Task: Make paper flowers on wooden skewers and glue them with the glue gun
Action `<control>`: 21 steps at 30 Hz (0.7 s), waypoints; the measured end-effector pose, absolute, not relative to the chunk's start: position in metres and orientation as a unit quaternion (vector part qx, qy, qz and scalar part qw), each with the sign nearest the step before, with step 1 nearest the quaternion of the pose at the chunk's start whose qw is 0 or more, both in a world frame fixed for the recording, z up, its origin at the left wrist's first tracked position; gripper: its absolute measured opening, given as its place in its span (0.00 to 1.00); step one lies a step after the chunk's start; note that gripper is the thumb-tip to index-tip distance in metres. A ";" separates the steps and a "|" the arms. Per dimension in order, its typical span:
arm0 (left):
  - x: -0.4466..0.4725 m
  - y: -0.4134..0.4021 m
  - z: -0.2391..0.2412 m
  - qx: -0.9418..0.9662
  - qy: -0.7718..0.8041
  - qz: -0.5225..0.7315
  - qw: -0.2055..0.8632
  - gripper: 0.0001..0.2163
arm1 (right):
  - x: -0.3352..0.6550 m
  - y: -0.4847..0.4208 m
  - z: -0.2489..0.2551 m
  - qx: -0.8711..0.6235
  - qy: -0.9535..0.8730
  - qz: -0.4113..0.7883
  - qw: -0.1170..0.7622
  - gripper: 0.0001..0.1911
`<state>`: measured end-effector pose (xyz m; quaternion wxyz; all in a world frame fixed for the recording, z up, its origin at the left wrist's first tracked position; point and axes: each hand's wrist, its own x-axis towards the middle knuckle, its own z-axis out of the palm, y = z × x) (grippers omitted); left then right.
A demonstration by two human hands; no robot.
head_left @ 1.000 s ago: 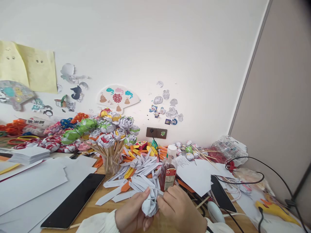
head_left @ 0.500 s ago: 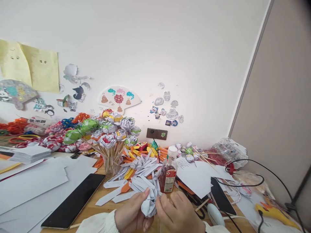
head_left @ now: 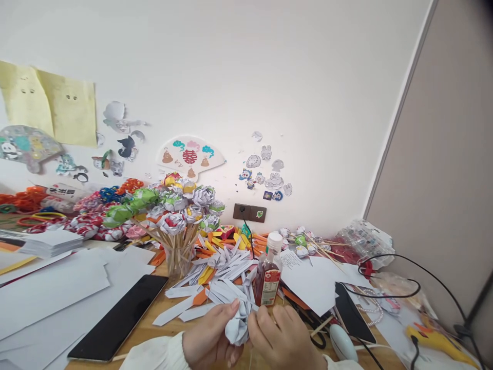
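A white folded-paper flower (head_left: 236, 329) is held between my two hands, low in the middle of the view. My left hand (head_left: 210, 331) grips it from the left, thumb on top and fingers curled beneath. On the other side, the bent fingers of my right hand (head_left: 283, 334) press against its edge; whether they pinch a petal or a stem is hidden. Just beyond the flower lies a heap of folded paper strips (head_left: 227, 264), mostly white with some orange and yellow. A glass bottle (head_left: 268, 275) with a white cap and reddish contents stands behind my right hand.
A cup of paper flowers on sticks (head_left: 179, 259) stands left of the strips. A black tablet (head_left: 119, 318) and white paper sheets (head_left: 46, 303) lie at left. At right are a white mouse (head_left: 342, 341), a black phone (head_left: 354, 316), cables and a yellow glue gun (head_left: 439, 344).
The whole view has shifted very slightly. Both hands keep almost the same hold on the paper flower.
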<state>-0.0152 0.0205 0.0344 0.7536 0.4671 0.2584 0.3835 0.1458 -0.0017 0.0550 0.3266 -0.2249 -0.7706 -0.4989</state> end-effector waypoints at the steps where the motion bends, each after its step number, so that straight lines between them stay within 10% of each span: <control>1: -0.015 0.021 0.034 0.468 0.260 0.382 0.753 0.24 | 0.146 -0.002 0.055 -0.226 -0.770 -0.499 0.327 0.11; 21: -0.014 0.019 0.038 0.517 0.290 0.402 0.698 0.24 | 0.138 0.005 0.036 -0.305 -0.824 -0.178 0.442 0.14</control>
